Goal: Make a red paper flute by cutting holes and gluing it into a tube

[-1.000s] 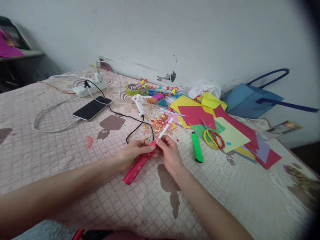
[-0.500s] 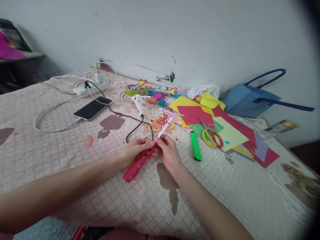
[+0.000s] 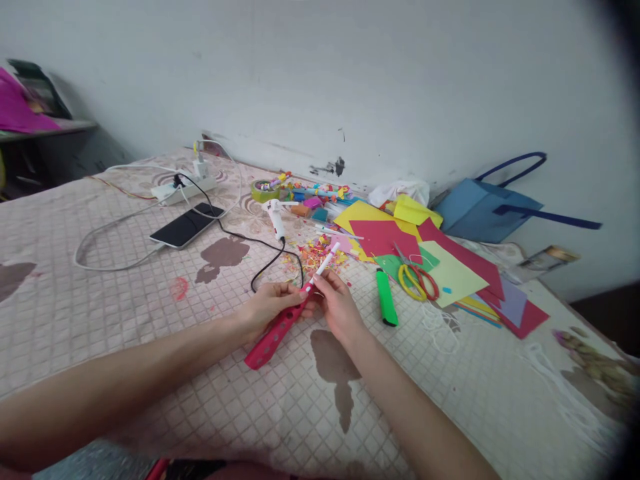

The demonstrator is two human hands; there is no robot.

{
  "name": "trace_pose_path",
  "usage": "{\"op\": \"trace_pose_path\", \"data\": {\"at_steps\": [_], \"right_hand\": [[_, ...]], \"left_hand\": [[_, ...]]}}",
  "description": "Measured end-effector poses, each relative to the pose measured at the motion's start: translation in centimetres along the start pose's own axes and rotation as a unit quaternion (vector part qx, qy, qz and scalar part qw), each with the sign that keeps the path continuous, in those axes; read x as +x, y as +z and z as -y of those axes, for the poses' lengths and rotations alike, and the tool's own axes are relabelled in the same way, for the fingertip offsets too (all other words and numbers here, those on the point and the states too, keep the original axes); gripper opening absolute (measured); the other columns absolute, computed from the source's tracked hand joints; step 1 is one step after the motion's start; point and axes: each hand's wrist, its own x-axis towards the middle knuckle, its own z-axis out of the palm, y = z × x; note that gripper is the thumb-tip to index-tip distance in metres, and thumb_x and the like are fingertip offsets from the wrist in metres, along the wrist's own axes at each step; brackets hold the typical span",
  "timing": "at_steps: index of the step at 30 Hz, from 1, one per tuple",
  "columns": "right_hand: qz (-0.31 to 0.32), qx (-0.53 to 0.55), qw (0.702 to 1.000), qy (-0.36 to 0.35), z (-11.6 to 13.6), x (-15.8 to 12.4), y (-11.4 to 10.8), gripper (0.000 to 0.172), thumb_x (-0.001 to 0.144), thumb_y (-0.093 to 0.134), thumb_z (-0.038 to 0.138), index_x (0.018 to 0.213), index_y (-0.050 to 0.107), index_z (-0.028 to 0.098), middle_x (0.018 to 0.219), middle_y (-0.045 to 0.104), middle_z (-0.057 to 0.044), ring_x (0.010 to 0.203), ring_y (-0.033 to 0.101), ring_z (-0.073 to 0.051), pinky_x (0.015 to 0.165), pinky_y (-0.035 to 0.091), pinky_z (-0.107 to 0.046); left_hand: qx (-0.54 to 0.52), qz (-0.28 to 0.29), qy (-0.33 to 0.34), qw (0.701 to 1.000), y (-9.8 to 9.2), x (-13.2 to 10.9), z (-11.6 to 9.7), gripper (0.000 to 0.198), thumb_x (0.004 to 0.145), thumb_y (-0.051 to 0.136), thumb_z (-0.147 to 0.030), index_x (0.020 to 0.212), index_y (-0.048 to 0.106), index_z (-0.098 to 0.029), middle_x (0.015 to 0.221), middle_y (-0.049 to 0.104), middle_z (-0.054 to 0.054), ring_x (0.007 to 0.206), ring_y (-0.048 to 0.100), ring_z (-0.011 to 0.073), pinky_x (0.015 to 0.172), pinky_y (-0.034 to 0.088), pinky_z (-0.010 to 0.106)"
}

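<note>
Between my hands is a pink-red paper strip (image 3: 270,341) with a row of holes, its loose end slanting down toward me. A slim white stick (image 3: 328,260) points up and away from the strip's upper end, where red paper lies against it. My left hand (image 3: 273,308) closes on the strip, thumb on top. The fingers of my right hand (image 3: 336,301) pinch the white stick where it meets the paper; some fingertips are hidden behind. Just beyond lie small coloured paper scraps (image 3: 320,250) and a white glue gun (image 3: 276,220).
A phone (image 3: 186,225) and a power strip (image 3: 185,189) with trailing cables lie left. To the right are a green cutter-like tool (image 3: 387,298), scissors (image 3: 413,283), coloured paper sheets (image 3: 460,273) and white string (image 3: 440,328). A blue bag (image 3: 485,208) leans at the wall.
The view has shifted slightly, moving the right-hand things leftward and the back of the table lower. Both hands keep their hold on the strip and stick, with only small finger movement.
</note>
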Motion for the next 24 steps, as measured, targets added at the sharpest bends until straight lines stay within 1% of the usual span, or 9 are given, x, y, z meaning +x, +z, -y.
{"op": "trace_pose_path", "data": {"at_steps": [3,8,11,13,14,16,19,22,24], "right_hand": [[0.000,0.001,1.000,-0.005,-0.2,-0.1,0.0,0.037,0.059,0.089,0.046,0.073,0.065,0.021,0.068,0.061,0.006,0.062,0.054,-0.009,0.059,0.047,-0.021],[0.020,-0.012,1.000,0.019,-0.3,-0.2,0.0,0.040,0.059,0.089,0.049,0.069,0.063,0.020,0.064,0.060,0.005,0.058,0.053,-0.011,0.051,0.044,-0.023],[0.027,-0.020,0.999,0.026,-0.1,-0.2,0.0,0.041,0.063,0.085,0.055,0.073,0.065,0.020,0.064,0.062,0.004,0.059,0.054,-0.011,0.052,0.044,-0.023],[0.033,-0.027,0.999,0.028,0.0,-0.2,0.1,0.041,0.063,0.086,0.054,0.076,0.067,0.020,0.064,0.063,0.004,0.057,0.053,-0.011,0.051,0.043,-0.023],[0.036,-0.031,0.999,0.027,0.1,-0.3,0.1,0.041,0.061,0.088,0.051,0.077,0.067,0.020,0.064,0.063,0.004,0.056,0.052,-0.011,0.051,0.043,-0.023],[0.038,-0.037,0.998,0.021,0.1,-0.4,0.1,0.039,0.057,0.090,0.046,0.077,0.069,0.020,0.065,0.063,0.005,0.057,0.052,-0.010,0.052,0.043,-0.023],[0.028,-0.039,0.999,0.005,0.0,-0.4,0.0,0.036,0.057,0.091,0.042,0.077,0.070,0.020,0.066,0.063,0.005,0.061,0.054,-0.011,0.058,0.044,-0.023],[0.014,-0.037,0.999,-0.011,-0.2,-0.2,-0.2,0.034,0.058,0.090,0.041,0.076,0.070,0.021,0.065,0.061,0.005,0.063,0.054,-0.011,0.062,0.044,-0.025],[0.007,-0.035,0.999,-0.017,-0.3,-0.1,-0.3,0.034,0.058,0.090,0.042,0.076,0.070,0.020,0.065,0.061,0.005,0.062,0.053,-0.012,0.061,0.044,-0.026]], "left_hand": [[-0.004,-0.018,-0.006,1.000,0.3,0.0,-0.1,0.018,0.087,0.077,-0.016,0.079,0.061,-0.013,0.077,0.078,0.009,0.064,0.074,0.0134,0.063,0.058,0.020],[0.000,-0.027,-0.010,1.000,0.2,0.0,-0.1,0.016,0.094,0.067,-0.013,0.080,0.061,-0.011,0.076,0.076,0.007,0.064,0.072,0.0117,0.061,0.058,0.019],[0.006,-0.024,-0.021,0.999,-0.1,0.1,-0.1,0.012,0.097,0.064,-0.016,0.086,0.063,-0.011,0.082,0.073,0.003,0.068,0.071,0.0114,0.063,0.059,0.022],[0.009,-0.020,-0.024,0.999,-0.3,0.1,0.0,0.010,0.098,0.064,-0.019,0.092,0.065,-0.011,0.085,0.071,0.001,0.070,0.070,0.0113,0.064,0.060,0.025],[0.010,-0.018,-0.023,1.000,-0.3,0.2,0.1,0.010,0.098,0.065,-0.020,0.093,0.065,-0.011,0.086,0.071,0.000,0.071,0.069,0.0114,0.064,0.060,0.025],[0.007,-0.012,-0.019,1.000,-0.4,0.2,0.2,0.012,0.095,0.069,-0.020,0.089,0.065,-0.011,0.084,0.072,0.002,0.070,0.070,0.0113,0.065,0.059,0.023],[-0.004,-0.002,-0.017,1.000,-0.4,0.2,0.1,0.018,0.088,0.078,-0.021,0.081,0.065,-0.011,0.081,0.076,0.006,0.068,0.073,0.0122,0.067,0.058,0.020],[-0.011,0.018,-0.026,0.999,-0.6,0.1,-0.1,0.024,0.083,0.083,-0.029,0.086,0.070,-0.010,0.084,0.078,0.011,0.070,0.074,0.0147,0.066,0.059,0.021],[-0.012,0.032,-0.032,0.999,-0.8,0.2,-0.2,0.027,0.077,0.088,-0.028,0.087,0.071,-0.009,0.087,0.079,0.013,0.072,0.075,0.0158,0.068,0.059,0.021]]}}
